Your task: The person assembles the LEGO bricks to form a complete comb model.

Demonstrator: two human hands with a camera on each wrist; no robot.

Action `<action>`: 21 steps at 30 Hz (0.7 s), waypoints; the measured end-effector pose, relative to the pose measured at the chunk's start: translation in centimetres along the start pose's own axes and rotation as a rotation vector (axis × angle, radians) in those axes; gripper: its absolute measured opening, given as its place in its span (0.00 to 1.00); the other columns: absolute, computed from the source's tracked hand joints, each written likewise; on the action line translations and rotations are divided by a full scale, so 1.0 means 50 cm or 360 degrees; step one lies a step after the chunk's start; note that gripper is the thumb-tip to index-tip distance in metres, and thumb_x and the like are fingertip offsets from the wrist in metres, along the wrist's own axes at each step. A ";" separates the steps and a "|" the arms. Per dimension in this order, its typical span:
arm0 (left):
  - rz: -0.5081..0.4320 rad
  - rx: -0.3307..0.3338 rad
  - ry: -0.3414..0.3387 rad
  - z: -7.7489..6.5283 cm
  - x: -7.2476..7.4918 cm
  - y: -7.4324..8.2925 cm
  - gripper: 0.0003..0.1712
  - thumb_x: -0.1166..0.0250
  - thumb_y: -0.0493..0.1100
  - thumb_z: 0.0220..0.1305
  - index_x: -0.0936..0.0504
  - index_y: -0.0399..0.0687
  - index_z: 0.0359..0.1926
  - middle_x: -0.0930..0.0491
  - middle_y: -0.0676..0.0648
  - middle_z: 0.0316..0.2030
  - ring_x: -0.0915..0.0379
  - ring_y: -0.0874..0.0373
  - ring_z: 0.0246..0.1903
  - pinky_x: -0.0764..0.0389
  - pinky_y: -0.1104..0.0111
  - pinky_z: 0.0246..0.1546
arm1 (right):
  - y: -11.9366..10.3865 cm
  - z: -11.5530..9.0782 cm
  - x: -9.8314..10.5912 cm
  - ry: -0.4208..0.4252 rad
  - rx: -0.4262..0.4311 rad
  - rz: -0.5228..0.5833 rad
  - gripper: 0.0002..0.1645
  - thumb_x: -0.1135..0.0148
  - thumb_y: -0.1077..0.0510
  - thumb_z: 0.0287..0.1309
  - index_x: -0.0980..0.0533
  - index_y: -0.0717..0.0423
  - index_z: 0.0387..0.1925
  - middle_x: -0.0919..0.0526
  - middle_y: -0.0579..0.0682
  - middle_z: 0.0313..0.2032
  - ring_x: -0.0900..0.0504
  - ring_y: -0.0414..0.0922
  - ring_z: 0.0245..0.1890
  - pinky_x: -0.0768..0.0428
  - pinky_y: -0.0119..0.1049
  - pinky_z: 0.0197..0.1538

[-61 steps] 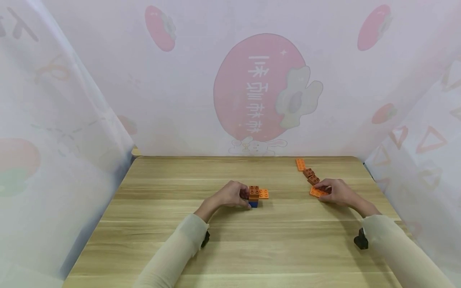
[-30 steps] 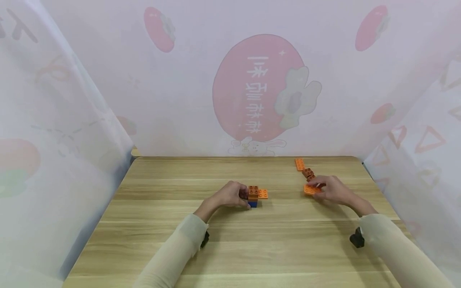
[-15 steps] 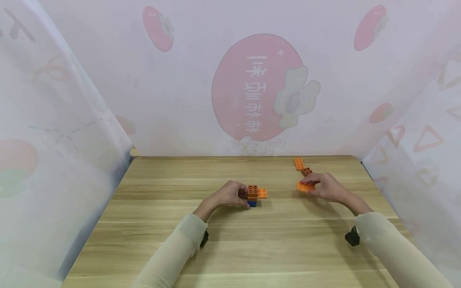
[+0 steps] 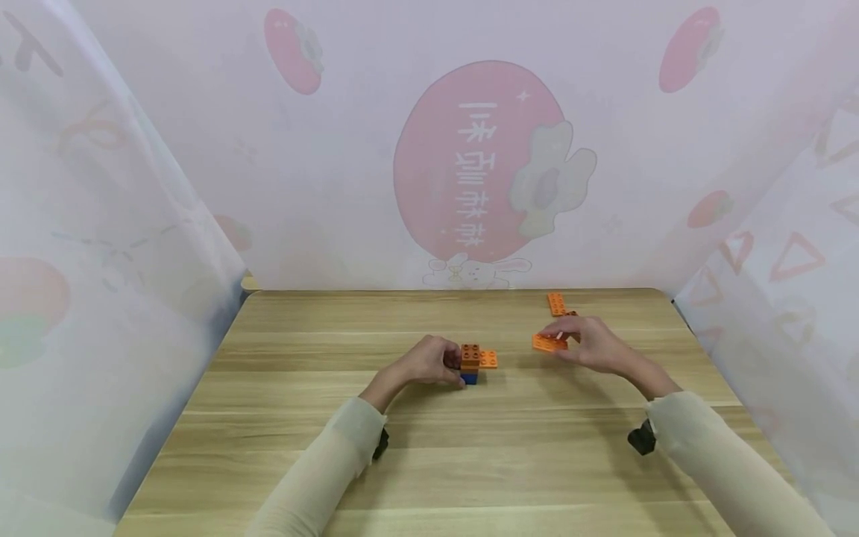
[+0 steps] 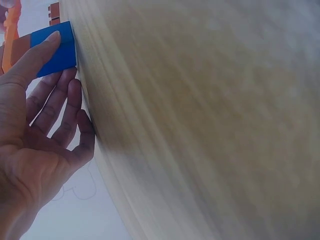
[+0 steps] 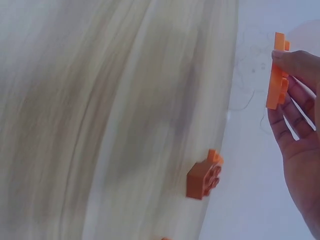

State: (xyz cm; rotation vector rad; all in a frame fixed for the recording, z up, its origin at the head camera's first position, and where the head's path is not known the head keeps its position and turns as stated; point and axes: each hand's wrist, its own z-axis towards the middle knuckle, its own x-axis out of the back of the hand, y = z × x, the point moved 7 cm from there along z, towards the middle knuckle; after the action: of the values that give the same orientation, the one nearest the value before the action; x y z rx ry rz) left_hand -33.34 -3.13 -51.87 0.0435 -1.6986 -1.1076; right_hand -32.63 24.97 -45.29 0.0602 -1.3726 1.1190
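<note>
My left hand [image 4: 426, 361] grips a small stack of building bricks standing on the table. At its base is a blue brick [image 4: 469, 379], on which my thumb lies in the left wrist view. A brown brick [image 4: 470, 353] tops the stack, and from the layer between, an orange plate [image 4: 489, 359] juts out to the right. To the right of the stack, my right hand [image 4: 596, 347] pinches another orange studded plate [image 4: 546, 342] between thumb and fingers. That plate is held above the table, apart from the stack.
Toward the back right lie a loose orange plate [image 4: 556, 303] and a brown brick [image 4: 572, 314], the latter partly hidden by my right hand. The wooden table [image 4: 470, 462] meets a printed white curtain [image 4: 335, 186] behind and at both sides.
My right hand has lifted the orange plate and carried it left, away from the brown bricks and nearer the stack. My left hand stays in place on the stack.
</note>
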 end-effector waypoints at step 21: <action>-0.0001 -0.0021 0.0004 -0.001 0.002 0.002 0.17 0.15 0.43 0.53 0.13 0.44 0.40 0.13 0.54 0.34 0.20 0.66 0.32 0.18 0.72 0.38 | -0.092 0.070 -0.034 -0.0005 0.0276 -0.0023 0.23 0.21 0.64 0.58 0.14 0.57 0.56 0.10 0.51 0.50 0.13 0.45 0.43 0.15 0.43 0.42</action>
State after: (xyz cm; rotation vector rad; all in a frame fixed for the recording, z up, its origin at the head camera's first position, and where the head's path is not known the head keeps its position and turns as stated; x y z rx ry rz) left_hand -33.31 -3.14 -51.72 0.0371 -1.6890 -1.1185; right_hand -31.86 19.39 -43.10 0.1968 -1.2735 1.2239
